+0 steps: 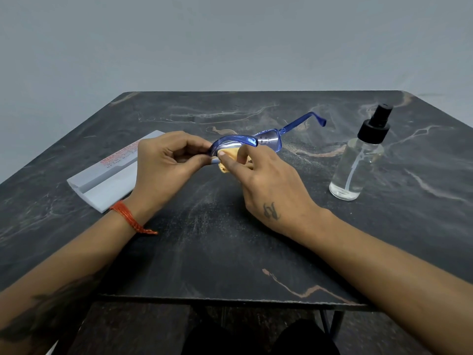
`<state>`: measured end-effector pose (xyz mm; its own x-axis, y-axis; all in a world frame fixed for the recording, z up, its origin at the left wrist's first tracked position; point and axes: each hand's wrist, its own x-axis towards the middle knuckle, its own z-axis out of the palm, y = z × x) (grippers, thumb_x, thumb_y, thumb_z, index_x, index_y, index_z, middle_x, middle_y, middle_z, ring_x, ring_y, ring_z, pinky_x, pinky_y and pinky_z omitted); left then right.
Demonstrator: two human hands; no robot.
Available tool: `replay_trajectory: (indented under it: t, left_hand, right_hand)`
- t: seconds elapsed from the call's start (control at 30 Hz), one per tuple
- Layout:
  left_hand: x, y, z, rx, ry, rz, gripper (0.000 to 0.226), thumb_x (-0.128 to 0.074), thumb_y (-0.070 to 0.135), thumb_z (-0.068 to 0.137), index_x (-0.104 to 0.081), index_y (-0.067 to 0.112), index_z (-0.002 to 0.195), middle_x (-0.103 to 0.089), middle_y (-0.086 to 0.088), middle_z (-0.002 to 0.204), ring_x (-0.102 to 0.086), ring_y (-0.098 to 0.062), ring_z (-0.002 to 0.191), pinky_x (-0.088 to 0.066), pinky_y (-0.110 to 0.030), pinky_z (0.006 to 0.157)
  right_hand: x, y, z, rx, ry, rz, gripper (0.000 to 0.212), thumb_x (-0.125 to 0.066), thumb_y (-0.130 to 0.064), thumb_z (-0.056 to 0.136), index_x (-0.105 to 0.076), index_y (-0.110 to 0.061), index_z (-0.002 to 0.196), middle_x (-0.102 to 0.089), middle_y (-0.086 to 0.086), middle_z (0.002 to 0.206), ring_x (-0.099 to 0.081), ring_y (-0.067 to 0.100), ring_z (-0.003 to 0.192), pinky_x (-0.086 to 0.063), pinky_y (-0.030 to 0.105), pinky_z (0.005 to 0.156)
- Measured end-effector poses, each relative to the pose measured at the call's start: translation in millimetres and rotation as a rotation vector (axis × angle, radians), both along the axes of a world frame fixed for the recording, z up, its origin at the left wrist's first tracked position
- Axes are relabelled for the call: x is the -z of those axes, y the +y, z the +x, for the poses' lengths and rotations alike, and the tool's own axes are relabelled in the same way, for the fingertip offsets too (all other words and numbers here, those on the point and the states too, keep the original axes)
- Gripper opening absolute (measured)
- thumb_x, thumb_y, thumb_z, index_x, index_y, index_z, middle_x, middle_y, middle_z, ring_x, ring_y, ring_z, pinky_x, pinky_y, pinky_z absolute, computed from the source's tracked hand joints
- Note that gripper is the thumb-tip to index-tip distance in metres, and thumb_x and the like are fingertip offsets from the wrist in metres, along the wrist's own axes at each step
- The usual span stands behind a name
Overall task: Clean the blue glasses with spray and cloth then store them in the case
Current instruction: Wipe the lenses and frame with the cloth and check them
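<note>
We are gripping the light, scratch-prone glasses (245,140) by the frame with our left hand (163,162); our right hand (266,180), at three o'clock, is pinching the soft cloth (227,160).

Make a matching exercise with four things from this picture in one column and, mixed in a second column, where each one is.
Things:
1. blue glasses
2. yellow cloth
3. spray bottle
4. grey case

Places:
A. lying on the table, behind the left hand
B. standing upright on the table at the right
C. held up between both hands
D. pinched in the right hand against a lens

Pairs: 1-C, 2-D, 3-B, 4-A
</note>
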<state>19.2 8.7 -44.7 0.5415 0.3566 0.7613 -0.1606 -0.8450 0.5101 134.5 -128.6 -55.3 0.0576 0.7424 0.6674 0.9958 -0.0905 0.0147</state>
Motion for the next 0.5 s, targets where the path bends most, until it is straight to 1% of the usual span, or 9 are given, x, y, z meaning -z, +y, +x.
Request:
replay_trajectory:
  t: [0.07, 0.13, 0.2, 0.27, 0.3, 0.33, 0.4, 0.43, 0.5]
  left_hand:
    - [0.7, 0.0, 0.3, 0.009, 0.006, 0.002, 0.022, -0.076, 0.002, 0.07, -0.069, 0.008, 0.089, -0.068, 0.013, 0.084, -0.065, 0.001, 0.075, -0.05, -0.012, 0.072]
    - [1.5, 0.3, 0.6, 0.02, 0.001, -0.018, 0.022, -0.077, 0.002, 0.069, -0.069, 0.009, 0.088, -0.068, 0.018, 0.082, -0.066, -0.001, 0.074, -0.051, -0.013, 0.073]
    - [2.0, 0.3, 0.7, 0.013, -0.007, -0.019, 0.023, -0.076, 0.0, 0.07, -0.069, 0.01, 0.089, -0.067, 0.019, 0.081, -0.065, 0.0, 0.074, -0.05, -0.012, 0.072]
    - [1.7, -0.8, 0.5, -0.008, -0.003, 0.005, 0.023, -0.075, -0.001, 0.07, -0.068, 0.007, 0.091, -0.066, 0.01, 0.082, -0.064, 0.004, 0.075, -0.05, -0.01, 0.072]
    - [1.7, -1.2, 0.2, -0.015, -0.001, 0.013, 0.023, -0.075, -0.001, 0.07, -0.068, 0.007, 0.091, -0.065, 0.009, 0.081, -0.063, 0.005, 0.075, -0.049, -0.009, 0.072]
    - [2.3, -0.8, 0.7, -0.016, -0.002, 0.012, 0.023, -0.075, -0.001, 0.07, -0.068, 0.007, 0.091, -0.065, 0.012, 0.081, -0.063, 0.006, 0.075, -0.049, -0.009, 0.071]
    - [3.6, 0.5, 1.6, -0.014, -0.003, -0.003, 0.023, -0.075, -0.001, 0.07, -0.068, 0.01, 0.09, -0.065, 0.024, 0.078, -0.063, 0.006, 0.075, -0.048, -0.008, 0.071]
    - [3.7, 1.0, 1.6, -0.015, -0.001, -0.006, 0.024, -0.075, -0.001, 0.07, -0.068, 0.01, 0.09, -0.065, 0.026, 0.078, -0.063, 0.006, 0.075, -0.048, -0.008, 0.071]
    - [2.8, 2.1, 1.2, -0.02, 0.003, 0.007, 0.025, -0.075, -0.002, 0.071, -0.067, 0.009, 0.091, -0.065, 0.021, 0.082, -0.063, 0.005, 0.076, -0.049, -0.009, 0.072]
  right_hand:
    - [-0.5, 0.9, 0.3, 0.055, -0.034, 0.016, 0.049, -0.056, -0.001, 0.067, -0.065, -0.007, 0.114, -0.058, 0.014, 0.084, -0.05, 0.027, 0.063, -0.028, 0.022, 0.042]
    - [-0.5, 1.4, 1.0, 0.109, -0.055, 0.014, 0.048, -0.059, 0.0, 0.064, -0.065, -0.004, 0.112, -0.058, 0.016, 0.084, -0.051, 0.028, 0.062, -0.026, 0.022, 0.044]
    - [0.2, 1.0, 1.1, 0.142, -0.049, 0.012, 0.046, -0.065, 0.001, 0.063, -0.066, -0.002, 0.109, -0.058, 0.017, 0.086, -0.053, 0.03, 0.063, -0.028, 0.024, 0.044]
    - [0.1, 0.3, 0.5, 0.147, -0.031, 0.017, 0.041, -0.066, 0.0, 0.062, -0.067, 0.0, 0.103, -0.059, 0.016, 0.085, -0.054, 0.03, 0.063, -0.033, 0.024, 0.043]
    - [-0.1, -0.2, -0.1, 0.144, -0.024, 0.019, 0.038, -0.065, -0.002, 0.063, -0.068, 0.0, 0.101, -0.059, 0.015, 0.084, -0.055, 0.03, 0.063, -0.034, 0.024, 0.043]
    - [0.3, -0.5, -0.2, 0.136, -0.016, 0.018, 0.035, -0.062, -0.003, 0.065, -0.069, 0.0, 0.099, -0.059, 0.014, 0.083, -0.054, 0.029, 0.062, -0.034, 0.024, 0.043]
    - [1.1, -1.2, -0.6, 0.093, 0.017, 0.009, 0.029, -0.054, -0.006, 0.071, -0.069, -0.002, 0.095, -0.057, 0.012, 0.081, -0.053, 0.027, 0.063, -0.038, 0.025, 0.043]
    - [1.8, -1.4, -0.8, 0.059, 0.038, 0.004, 0.029, -0.049, -0.007, 0.074, -0.069, -0.003, 0.096, -0.057, 0.011, 0.081, -0.052, 0.026, 0.064, -0.041, 0.027, 0.043]
    - [2.6, -1.4, -1.0, -0.012, 0.066, 0.003, 0.038, -0.039, -0.01, 0.08, -0.068, -0.006, 0.103, -0.056, 0.01, 0.083, -0.05, 0.024, 0.065, -0.042, 0.027, 0.042]
